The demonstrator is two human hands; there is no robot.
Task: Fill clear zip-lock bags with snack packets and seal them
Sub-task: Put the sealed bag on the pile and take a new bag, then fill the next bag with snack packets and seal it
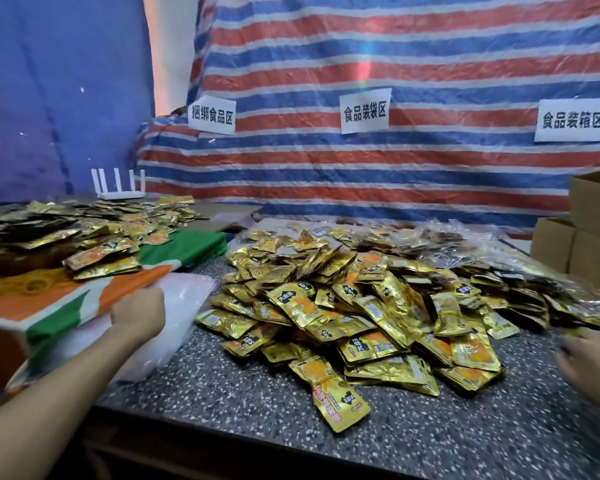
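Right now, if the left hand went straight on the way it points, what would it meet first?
Most likely the stack of clear bags: the left hand sits at its edge, perhaps already touching. The gold packet pile lies further on.

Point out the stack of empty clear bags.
Head view, left side: the stack of clear bags lies on the counter between the orange-green cloth and the gold packet pile, by the left hand.
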